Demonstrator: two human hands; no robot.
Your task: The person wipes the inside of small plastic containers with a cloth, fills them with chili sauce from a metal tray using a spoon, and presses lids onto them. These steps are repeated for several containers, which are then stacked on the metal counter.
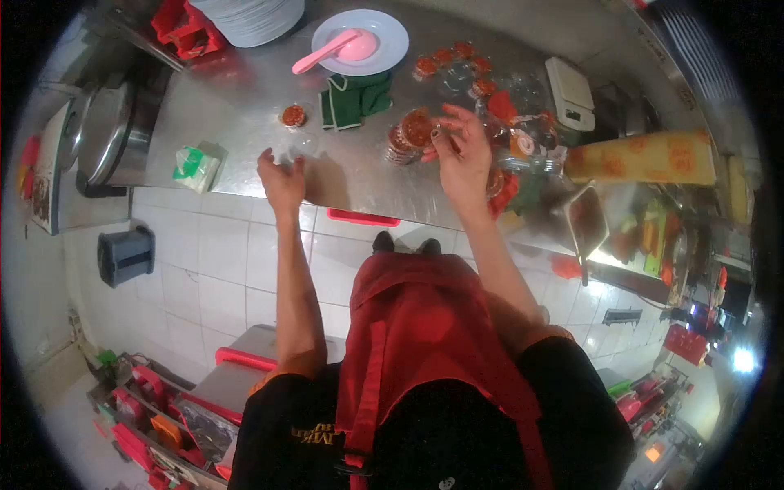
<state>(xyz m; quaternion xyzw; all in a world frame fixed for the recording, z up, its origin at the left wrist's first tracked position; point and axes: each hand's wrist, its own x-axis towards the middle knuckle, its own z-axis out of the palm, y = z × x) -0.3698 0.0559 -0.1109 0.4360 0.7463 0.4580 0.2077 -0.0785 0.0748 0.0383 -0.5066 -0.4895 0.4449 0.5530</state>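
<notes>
My left hand (282,181) hovers at the table's front edge with thumb and fingers apart, holding nothing. Just beyond its fingertips is a small clear round lid or cup (305,144), and behind that a single cup of red sauce (293,116). My right hand (464,155) is beside stacked small cups of red sauce (415,127), its fingers spread and bent toward them. Whether a fingertip touches the stack is hard to tell. More red-filled cups (443,56) stand in a curve at the back, around clear empty ones (457,77).
On the steel table (237,106) are a white plate (390,57) with a pink scoop (357,46), a green cloth (354,100), a green-white packet (196,167), a scale (570,94), stacked plates (249,18) and a long yellow block (645,158).
</notes>
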